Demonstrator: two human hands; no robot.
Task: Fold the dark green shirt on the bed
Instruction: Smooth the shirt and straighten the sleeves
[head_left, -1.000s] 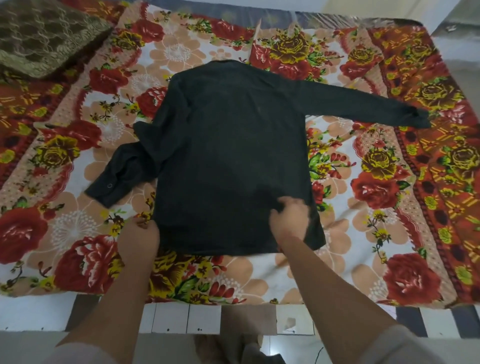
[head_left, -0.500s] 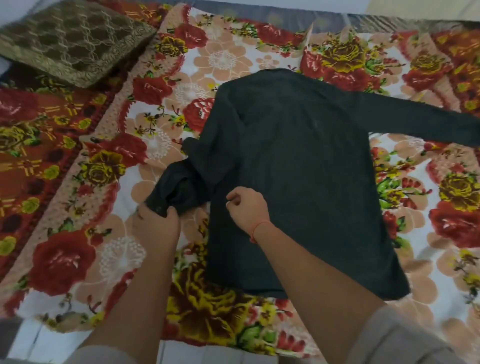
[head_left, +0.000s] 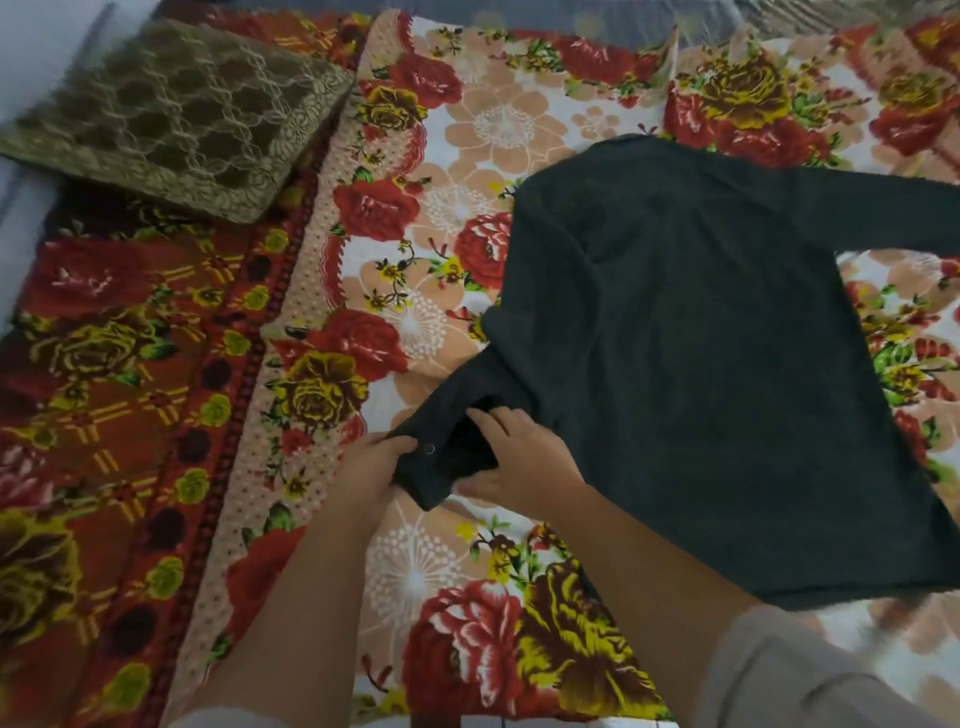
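Observation:
The dark green shirt (head_left: 691, 364) lies flat, back side up, on the flowered bedsheet (head_left: 441, 156). Its left sleeve bends down toward me and ends in a buttoned cuff (head_left: 431, 462). My left hand (head_left: 371, 470) grips the outer edge of that cuff. My right hand (head_left: 519, 457) holds the same cuff from the other side, fingers spread over the fabric. The right sleeve stretches out to the right and runs off the frame's edge.
A brown-gold patterned cushion (head_left: 176, 119) lies at the bed's far left corner. A red and yellow flowered border (head_left: 119, 374) covers the left part of the bed. The bed's near edge sits just below my forearms.
Both hands left the shirt's hem and moved left to the left sleeve's cuff. My view has swung left, so the shirt now sits at the right of the frame.

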